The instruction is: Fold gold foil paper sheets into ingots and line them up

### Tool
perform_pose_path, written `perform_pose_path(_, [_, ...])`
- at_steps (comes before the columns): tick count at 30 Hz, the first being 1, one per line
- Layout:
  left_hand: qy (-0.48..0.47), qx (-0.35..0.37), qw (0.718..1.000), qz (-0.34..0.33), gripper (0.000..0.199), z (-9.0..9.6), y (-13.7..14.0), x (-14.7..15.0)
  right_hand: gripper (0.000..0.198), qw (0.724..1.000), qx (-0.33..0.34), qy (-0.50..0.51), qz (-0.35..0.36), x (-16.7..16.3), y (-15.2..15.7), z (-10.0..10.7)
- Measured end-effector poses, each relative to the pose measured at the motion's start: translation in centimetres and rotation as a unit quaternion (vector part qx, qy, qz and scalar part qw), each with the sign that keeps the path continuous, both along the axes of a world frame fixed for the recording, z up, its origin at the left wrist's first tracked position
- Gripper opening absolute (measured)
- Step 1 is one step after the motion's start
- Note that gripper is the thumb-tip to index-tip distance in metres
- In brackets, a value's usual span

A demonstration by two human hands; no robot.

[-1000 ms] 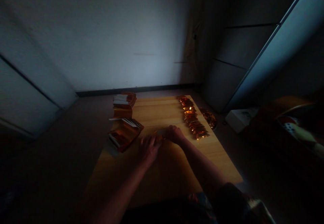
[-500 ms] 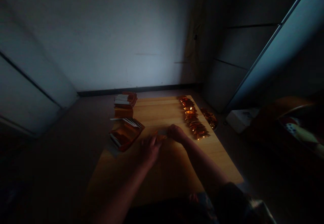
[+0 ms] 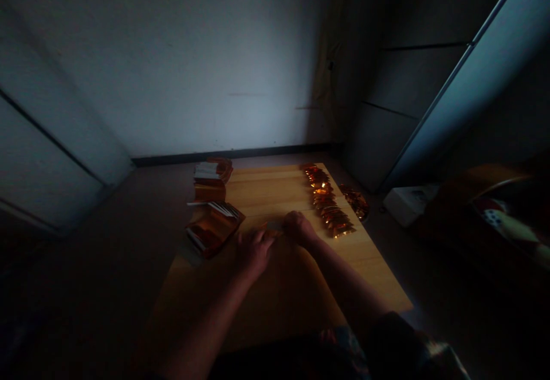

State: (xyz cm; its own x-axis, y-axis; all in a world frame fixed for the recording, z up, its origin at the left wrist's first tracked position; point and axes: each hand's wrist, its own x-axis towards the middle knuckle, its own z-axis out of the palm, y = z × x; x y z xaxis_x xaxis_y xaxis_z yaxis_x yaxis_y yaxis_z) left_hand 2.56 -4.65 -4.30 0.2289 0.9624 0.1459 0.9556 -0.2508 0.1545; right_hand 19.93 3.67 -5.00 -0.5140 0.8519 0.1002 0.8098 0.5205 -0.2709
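Observation:
A small sheet of gold foil paper (image 3: 271, 230) with a grey-white part lies between my hands over the middle of the wooden table. My left hand (image 3: 254, 251) is closed at its left side, fingers bent onto the paper. My right hand (image 3: 299, 228) is curled at the sheet's right edge, thumb and fingers pressed together; the exact grip is hidden in the dim light. Left of my hands lies a stack of orange-gold foil sheets (image 3: 217, 228) with white backs. To the right runs a row of folded shiny foil pieces (image 3: 325, 199).
The wooden table (image 3: 266, 188) stands before a pale wall (image 3: 215, 70). More foil sheets (image 3: 209, 188) lie at its far left edge. Beyond the right edge sits a heap of folded foil pieces (image 3: 356, 201). A white box (image 3: 406, 203) is on the floor at right.
Both hands stay almost in place on the gold foil paper. The right hand has shifted only slightly, and the sheet shows a little less between them.

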Motion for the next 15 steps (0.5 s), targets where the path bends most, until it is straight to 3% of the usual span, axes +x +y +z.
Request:
perform_pose_path(2, [-0.021,0.005,1.000,-0.007,0.031,0.2,0.5,-0.5,0.020,0.999,0.024,0.024,0.023,0.4,-1.0,-0.2])
perform_pose_path(8, [-0.092,0.009,0.996,-0.002,0.015,0.4,2.1,-1.2,0.022,0.999,0.039,0.008,-0.015,-0.3,-5.5,0.0])
perform_pose_path(15, [-0.159,0.020,0.987,-0.006,0.013,-1.3,2.9,-1.3,0.016,0.999,0.042,0.026,-0.003,-2.1,-8.3,-0.1])
